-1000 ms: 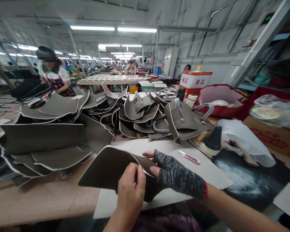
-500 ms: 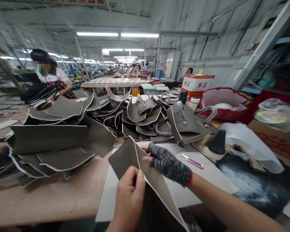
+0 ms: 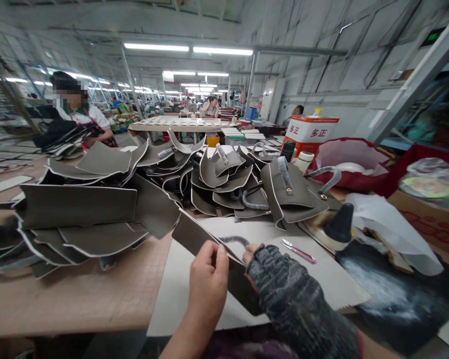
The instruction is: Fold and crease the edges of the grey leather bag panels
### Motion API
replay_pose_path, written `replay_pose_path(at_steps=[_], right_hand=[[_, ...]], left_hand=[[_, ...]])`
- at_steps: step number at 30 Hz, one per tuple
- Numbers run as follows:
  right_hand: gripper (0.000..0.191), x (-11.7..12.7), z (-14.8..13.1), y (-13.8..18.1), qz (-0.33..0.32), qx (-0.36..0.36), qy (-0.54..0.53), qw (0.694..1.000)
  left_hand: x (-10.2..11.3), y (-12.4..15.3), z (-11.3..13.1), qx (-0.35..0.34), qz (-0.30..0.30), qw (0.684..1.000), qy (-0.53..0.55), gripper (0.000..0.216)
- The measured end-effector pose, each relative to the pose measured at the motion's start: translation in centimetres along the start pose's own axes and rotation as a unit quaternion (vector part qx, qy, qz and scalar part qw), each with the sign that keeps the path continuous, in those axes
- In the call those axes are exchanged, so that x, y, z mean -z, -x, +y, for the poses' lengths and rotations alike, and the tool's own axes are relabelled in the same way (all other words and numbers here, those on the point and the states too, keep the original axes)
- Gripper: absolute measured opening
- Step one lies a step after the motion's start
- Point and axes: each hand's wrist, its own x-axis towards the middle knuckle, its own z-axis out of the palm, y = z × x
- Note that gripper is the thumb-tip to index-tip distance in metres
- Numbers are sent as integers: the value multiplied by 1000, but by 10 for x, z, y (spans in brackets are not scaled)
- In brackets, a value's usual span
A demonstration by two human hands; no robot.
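Note:
A grey-brown handbag piece [image 3: 195,234] with pale edges is tilted over the white board in front of me. My left hand [image 3: 208,276], bare, pinches its upper edge between thumb and fingers. On the right, my right hand [image 3: 284,284], in a dark grey fingerless knitted glove, grips the same piece at its right part. The fingers of that hand are partly hidden by the glove and the bag. Just behind the edge, a plastic-wrapped handle [image 3: 234,240] curves up between my hands.
Heaped handbag pieces [image 3: 78,209] lie left and ahead. Pink-handled thread snips [image 3: 299,251] rest on the white board [image 3: 164,304]. To the right are a black cone-shaped object [image 3: 338,223], a dark powder-dusted sheet [image 3: 396,294] and a red bag [image 3: 344,174]. A co-worker [image 3: 82,114] is at back left.
The bag piece has turned and tipped, so its upright fold no longer faces me and a handle shows behind it. My right hand has moved nearer and lower, now gripping the piece.

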Motion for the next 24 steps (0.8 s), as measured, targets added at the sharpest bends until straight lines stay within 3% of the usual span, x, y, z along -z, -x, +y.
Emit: replay_pose_path(at_steps=[6,9,14,17,20,22,24], right_hand=[[37,4,3,-34,17,-44,21,999],[38,-4,-1,-24,-9,-72,14,997],[32,-21,-10,-7,-23,-204,41,978],[31,-26,-9,-9,8,-161,33,986],[30,-32,-3,-12,91,-86,-1,992],[26,-36,3,-11,128,-88,-20,988],[25,-40,13,-10,129,-108,-30,985]], left_hand=[[-8,-6,4,-18,19,1000,-8,30],[-12,-6,5,-27,29,999,-34,31],[-16,-4,1,-67,50,992,-99,30],[-17,-3,1,-102,61,986,-118,29],[-17,-4,2,-119,67,982,-131,28],[-13,-3,3,-140,47,979,-141,27],[-2,-3,4,-212,27,963,-162,21]])
